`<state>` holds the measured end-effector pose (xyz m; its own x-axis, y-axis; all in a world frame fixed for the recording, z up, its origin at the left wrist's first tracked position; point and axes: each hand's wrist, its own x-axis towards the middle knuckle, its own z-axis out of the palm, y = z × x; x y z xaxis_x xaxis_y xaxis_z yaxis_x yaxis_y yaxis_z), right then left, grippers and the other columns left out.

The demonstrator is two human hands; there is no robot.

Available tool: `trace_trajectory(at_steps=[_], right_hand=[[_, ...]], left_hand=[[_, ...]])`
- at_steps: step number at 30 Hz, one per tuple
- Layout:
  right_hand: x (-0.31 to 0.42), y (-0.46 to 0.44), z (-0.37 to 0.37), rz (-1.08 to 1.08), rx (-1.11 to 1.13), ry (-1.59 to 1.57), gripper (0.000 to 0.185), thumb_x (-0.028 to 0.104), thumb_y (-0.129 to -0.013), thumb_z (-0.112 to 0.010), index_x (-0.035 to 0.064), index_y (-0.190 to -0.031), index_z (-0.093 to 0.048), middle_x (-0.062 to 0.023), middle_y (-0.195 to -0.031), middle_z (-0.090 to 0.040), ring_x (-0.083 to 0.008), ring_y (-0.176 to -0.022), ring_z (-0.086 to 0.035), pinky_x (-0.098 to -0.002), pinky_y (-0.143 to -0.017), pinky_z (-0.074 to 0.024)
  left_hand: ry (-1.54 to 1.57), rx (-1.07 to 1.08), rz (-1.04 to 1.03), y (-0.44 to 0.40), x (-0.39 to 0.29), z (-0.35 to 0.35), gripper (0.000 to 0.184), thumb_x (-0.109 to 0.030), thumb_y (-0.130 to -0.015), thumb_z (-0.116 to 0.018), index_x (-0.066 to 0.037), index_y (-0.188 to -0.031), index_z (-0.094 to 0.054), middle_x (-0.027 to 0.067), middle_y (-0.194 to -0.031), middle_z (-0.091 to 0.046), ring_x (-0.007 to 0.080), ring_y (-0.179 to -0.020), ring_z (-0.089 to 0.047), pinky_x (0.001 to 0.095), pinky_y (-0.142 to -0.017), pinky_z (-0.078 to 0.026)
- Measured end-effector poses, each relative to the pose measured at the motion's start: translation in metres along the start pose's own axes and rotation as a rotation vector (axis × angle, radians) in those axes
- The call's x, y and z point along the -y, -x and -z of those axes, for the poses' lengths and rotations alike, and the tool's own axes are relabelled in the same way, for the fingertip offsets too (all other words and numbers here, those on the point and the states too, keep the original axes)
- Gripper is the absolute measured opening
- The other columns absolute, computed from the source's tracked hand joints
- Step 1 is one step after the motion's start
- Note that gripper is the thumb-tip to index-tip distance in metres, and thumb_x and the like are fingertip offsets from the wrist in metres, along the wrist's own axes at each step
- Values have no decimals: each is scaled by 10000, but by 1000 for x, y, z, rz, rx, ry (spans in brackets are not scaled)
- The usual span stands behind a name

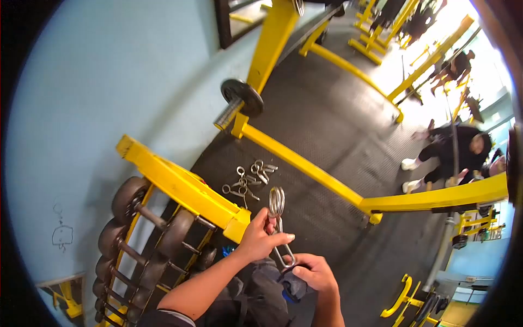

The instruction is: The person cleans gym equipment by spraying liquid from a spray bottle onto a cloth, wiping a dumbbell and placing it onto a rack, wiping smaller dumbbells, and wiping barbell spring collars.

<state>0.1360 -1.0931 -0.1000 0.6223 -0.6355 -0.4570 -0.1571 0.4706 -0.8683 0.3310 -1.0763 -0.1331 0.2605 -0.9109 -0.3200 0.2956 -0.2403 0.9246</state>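
Note:
A shiny metal barbell spring collar [277,203] is held upright in front of me, its coil at the top and its looped handles pointing down. My left hand [261,238] is closed around its middle, the thumb lying across the handles. Just below, my right hand [315,272] is closed on a bunched grey cloth [295,285] at the lower end of the handles. The fingers of that hand are partly hidden. On the black floor beyond my left hand lies a loose pile of several more spring collars [243,183].
At the left, a rack of black dumbbells [131,199] stands beside a yellow steel beam [182,185]. A yellow frame bar [305,163] crosses the floor ahead, near a weight plate [243,96] on a bar. A person in dark clothes [455,150] bends over at the right.

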Motion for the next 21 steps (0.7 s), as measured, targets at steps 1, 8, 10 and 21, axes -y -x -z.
trace_trajectory(at_steps=[1,8,10,21], right_hand=[[9,24,-6,32,-196,233,127,57,-841,-618,-31,-921,-663,-47,-805,-645,-125,-785,-596,-259,-752,-475],[65,104,-134,811,-575,533,583,201,-775,-684,-14,-1265,-451,-121,-1120,-554,-222,-984,-574,-335,-875,-462],[47,94,-181,799,-517,599,712,152,-688,-775,23,-1297,-428,-122,-1198,-488,-219,-1113,-490,-348,-978,-380],[49,64,-200,275,768,1034,472,149,-584,-733,-6,-1015,-616,-140,-826,-658,-258,-728,-625,-373,-682,-494]], left_hand=[[-47,38,-12,23,-13,6,431,-236,-637,-820,-105,-808,-446,-56,-680,-371,44,-601,-342,213,-536,-315],[-588,32,-195,177,-70,29,508,-369,-608,-768,-37,-915,-536,94,-697,-526,256,-652,-531,369,-608,-424],[-756,-2,-699,202,-63,37,464,-285,-617,-755,-28,-944,-550,146,-805,-588,319,-747,-568,415,-669,-454],[-1542,292,-645,303,-99,121,427,-297,-579,-734,-83,-915,-580,126,-847,-505,314,-831,-511,421,-719,-396]])
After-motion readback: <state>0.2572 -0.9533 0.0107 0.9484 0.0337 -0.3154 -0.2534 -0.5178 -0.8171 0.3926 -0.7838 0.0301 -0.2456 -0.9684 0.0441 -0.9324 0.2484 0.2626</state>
